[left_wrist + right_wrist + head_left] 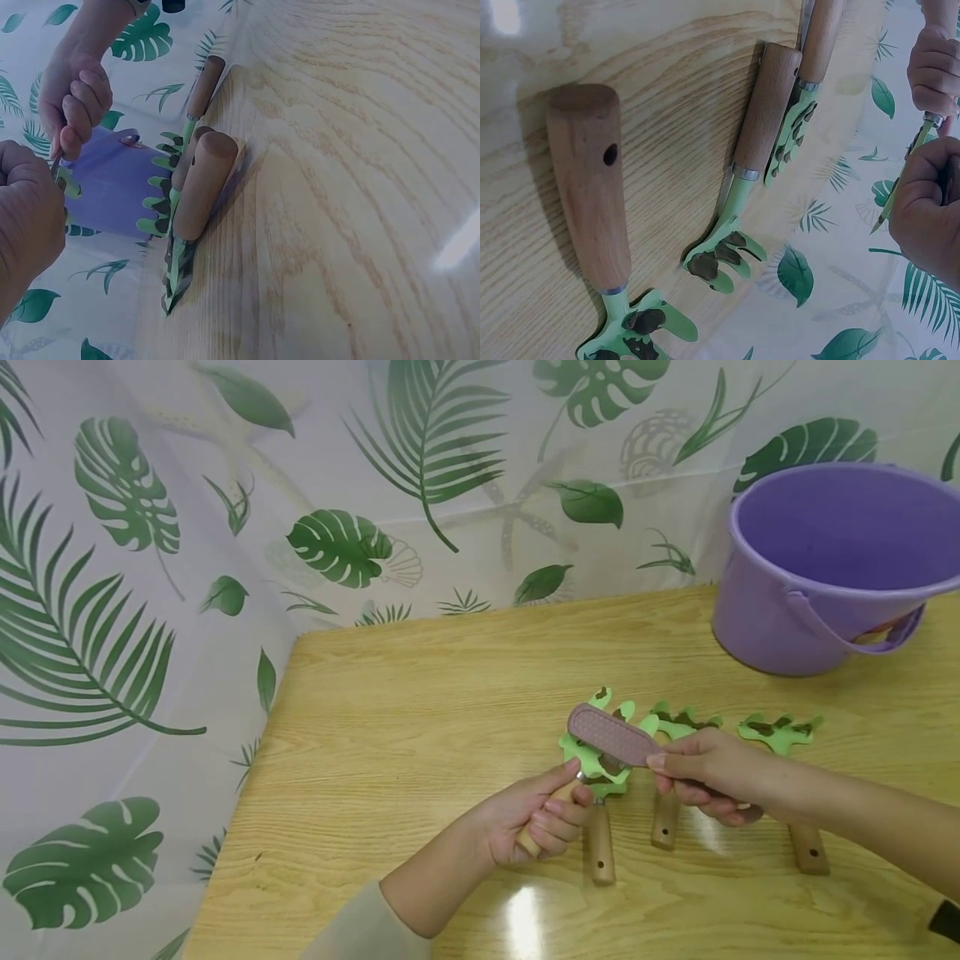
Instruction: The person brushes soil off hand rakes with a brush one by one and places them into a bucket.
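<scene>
My left hand [532,818] grips the pale wooden handle of a green garden hand fork [572,748], whose head has brown smears. Over that head lies a mauve brush [611,733] with a long flat back. My right hand [720,772] pinches its narrow handle end; its underside is hidden. Beneath the hands a green-headed garden tool [600,843] lies on the table, its head mostly covered in the head view. Two smeared green hand rakes, one nearer [665,818] and one farther right [810,847], lie beside it. Both hands appear at the edge of the right wrist view.
A purple bucket [825,618] with its handle hanging down stands at the back right of the wooden table [390,760]. Behind and to the left hangs a white cloth [465,468] printed with green leaves. Light glares off the table near the front.
</scene>
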The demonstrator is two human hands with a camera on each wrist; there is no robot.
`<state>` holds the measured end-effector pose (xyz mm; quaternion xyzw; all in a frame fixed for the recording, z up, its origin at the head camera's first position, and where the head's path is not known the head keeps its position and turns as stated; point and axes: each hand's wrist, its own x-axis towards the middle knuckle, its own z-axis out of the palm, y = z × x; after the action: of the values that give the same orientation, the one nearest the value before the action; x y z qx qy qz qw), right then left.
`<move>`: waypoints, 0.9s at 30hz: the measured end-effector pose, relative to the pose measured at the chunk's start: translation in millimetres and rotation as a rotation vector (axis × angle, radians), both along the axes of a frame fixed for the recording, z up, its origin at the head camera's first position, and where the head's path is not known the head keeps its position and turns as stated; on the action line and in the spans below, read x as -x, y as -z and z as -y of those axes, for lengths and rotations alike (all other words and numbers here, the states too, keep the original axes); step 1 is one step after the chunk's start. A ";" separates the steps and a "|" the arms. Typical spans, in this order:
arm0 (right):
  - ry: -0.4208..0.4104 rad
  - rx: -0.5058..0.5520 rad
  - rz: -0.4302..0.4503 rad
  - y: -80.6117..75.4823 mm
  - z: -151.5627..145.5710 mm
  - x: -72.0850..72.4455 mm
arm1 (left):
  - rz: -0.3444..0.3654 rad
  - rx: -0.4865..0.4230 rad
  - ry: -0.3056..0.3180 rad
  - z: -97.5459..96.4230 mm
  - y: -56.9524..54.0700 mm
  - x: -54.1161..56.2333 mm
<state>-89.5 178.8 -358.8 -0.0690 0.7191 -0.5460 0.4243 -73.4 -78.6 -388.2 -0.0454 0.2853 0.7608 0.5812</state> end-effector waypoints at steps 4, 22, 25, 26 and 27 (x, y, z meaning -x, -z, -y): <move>-0.003 -0.009 -0.011 -0.7 -0.8 0.6 | 0.006 -0.003 0.000 0.1 -0.5 0.3; 0.029 -0.040 -0.044 3.0 -8.5 8.7 | 0.011 0.002 0.002 4.9 -1.6 0.8; 0.102 -0.085 -0.070 8.4 -22.7 17.5 | -0.037 0.000 0.011 9.1 -4.9 0.0; 0.124 -0.105 -0.069 10.4 -28.2 20.4 | -0.055 -0.004 0.012 10.8 -6.7 -0.2; 0.136 -0.110 -0.066 12.3 -33.3 22.3 | -0.080 -0.008 0.011 12.3 -8.6 -0.3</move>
<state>-111.8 212.1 -371.1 -0.0143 0.7645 -0.5308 0.3655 -73.1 -90.9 -379.6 -0.0112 0.3055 0.7598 0.5739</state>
